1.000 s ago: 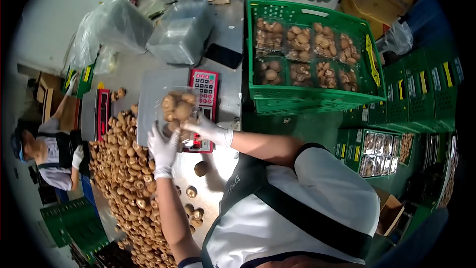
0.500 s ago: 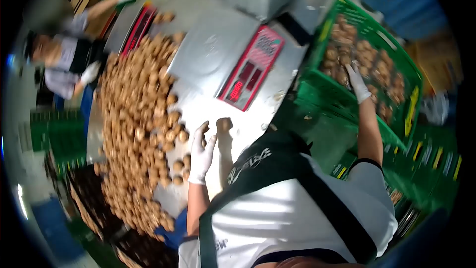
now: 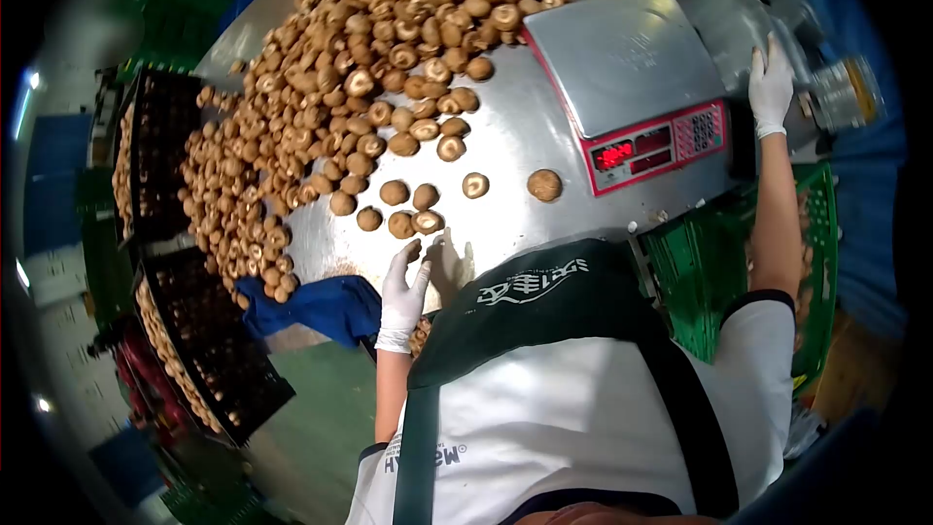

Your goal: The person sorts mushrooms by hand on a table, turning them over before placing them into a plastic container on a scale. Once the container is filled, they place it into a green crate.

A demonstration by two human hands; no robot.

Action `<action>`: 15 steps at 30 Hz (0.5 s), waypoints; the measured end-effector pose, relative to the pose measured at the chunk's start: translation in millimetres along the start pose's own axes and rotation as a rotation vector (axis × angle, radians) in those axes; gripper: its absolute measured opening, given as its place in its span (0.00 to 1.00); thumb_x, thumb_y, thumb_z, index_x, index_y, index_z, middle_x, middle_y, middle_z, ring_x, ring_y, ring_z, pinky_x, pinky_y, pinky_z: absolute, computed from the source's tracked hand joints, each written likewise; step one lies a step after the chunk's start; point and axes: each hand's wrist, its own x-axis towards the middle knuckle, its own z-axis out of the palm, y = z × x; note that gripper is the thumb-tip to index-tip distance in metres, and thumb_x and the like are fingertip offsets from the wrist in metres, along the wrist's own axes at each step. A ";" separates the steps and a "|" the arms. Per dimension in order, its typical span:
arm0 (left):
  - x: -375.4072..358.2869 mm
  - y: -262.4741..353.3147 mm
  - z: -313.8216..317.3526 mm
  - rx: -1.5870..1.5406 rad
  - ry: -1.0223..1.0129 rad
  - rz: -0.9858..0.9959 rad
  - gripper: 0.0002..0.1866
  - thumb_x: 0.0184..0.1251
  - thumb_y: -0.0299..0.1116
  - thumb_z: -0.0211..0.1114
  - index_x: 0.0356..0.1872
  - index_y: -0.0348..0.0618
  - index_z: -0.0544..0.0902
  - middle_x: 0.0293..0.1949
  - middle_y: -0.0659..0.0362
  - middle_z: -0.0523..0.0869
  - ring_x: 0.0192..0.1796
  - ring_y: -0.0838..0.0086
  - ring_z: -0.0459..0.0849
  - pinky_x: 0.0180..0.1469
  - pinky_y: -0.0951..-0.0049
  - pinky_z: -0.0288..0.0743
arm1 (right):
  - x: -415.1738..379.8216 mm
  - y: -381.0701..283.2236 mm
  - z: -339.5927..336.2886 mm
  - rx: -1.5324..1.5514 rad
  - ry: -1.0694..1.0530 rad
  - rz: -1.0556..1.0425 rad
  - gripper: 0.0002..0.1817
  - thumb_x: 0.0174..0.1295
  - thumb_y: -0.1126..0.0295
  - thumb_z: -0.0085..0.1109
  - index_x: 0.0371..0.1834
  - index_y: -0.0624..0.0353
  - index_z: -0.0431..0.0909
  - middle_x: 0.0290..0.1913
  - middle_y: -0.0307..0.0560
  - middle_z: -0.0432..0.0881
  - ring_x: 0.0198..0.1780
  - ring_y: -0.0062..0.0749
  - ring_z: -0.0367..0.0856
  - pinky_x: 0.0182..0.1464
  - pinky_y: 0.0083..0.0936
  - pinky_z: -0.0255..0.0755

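On the steel desk [image 3: 525,151]: my left hand [image 3: 403,287], empty and spread, now touches a loose mushroom [image 3: 415,251]; my right hand [image 3: 771,87], tray released, open beyond the scale [image 3: 632,87].

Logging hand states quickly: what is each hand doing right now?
Left hand: open, flat on the steel table near loose mushrooms, holding nothing.
Right hand: open, reaching past the scale; what it touches cannot be told.
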 end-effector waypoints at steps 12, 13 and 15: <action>40.6 35.9 44.9 -0.171 -0.086 0.188 0.19 0.67 0.32 0.62 0.57 0.37 0.77 0.51 0.48 0.82 0.54 0.56 0.81 0.59 0.65 0.73 | 46.4 71.0 20.2 0.228 -0.154 0.391 0.18 0.65 0.57 0.49 0.41 0.56 0.85 0.42 0.55 0.85 0.47 0.50 0.82 0.50 0.37 0.72; 55.2 38.1 59.0 -0.186 -0.105 0.268 0.19 0.67 0.33 0.62 0.57 0.38 0.77 0.51 0.48 0.82 0.54 0.54 0.81 0.59 0.64 0.74 | 48.9 68.0 12.9 0.160 -0.001 0.341 0.17 0.68 0.58 0.49 0.44 0.56 0.85 0.39 0.53 0.86 0.44 0.48 0.83 0.49 0.34 0.73; 76.1 71.8 74.5 -0.061 -0.099 0.492 0.20 0.66 0.35 0.63 0.57 0.39 0.77 0.54 0.48 0.80 0.57 0.53 0.79 0.60 0.62 0.72 | 53.1 29.0 -29.0 0.321 0.223 0.280 0.15 0.71 0.63 0.49 0.45 0.59 0.84 0.39 0.52 0.86 0.43 0.45 0.82 0.49 0.33 0.73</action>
